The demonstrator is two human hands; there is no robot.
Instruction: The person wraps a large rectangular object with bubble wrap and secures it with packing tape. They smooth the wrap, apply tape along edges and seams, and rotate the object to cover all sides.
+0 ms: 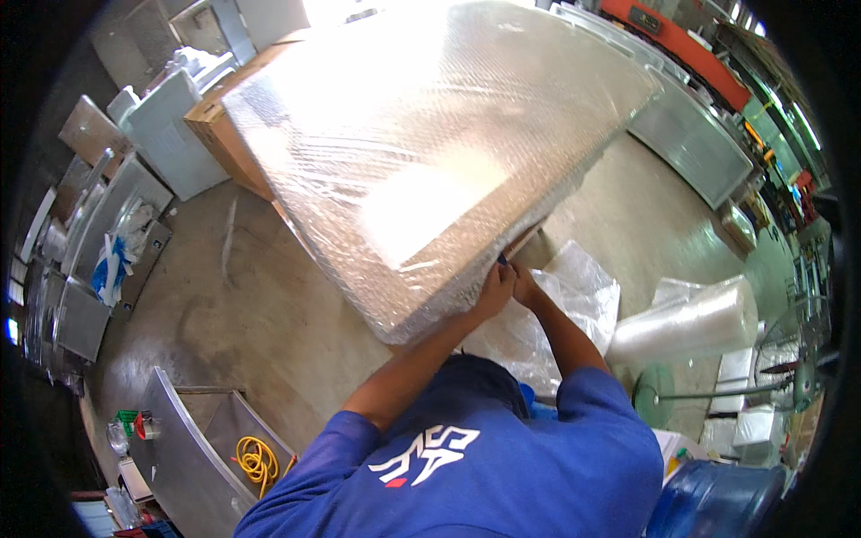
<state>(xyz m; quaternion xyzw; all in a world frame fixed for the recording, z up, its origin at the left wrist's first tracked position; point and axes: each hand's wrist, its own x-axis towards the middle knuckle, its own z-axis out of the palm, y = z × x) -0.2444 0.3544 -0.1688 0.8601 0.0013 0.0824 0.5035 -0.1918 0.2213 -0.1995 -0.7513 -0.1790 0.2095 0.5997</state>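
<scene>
Just beyond left hand (496, 290), bubble-wrapped panel (480, 211)

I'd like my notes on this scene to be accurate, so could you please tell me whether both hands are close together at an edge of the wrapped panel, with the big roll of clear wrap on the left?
Not quite: the roll of clear wrap is on the right, as the head view shows. The left hand and right hand are indeed close together at an edge of the wrapped panel.

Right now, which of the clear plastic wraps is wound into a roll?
The thick roll well right of the right hand; the loose sheet lies unrolled, and the wrapped panel has its wrap spread flat.
</scene>
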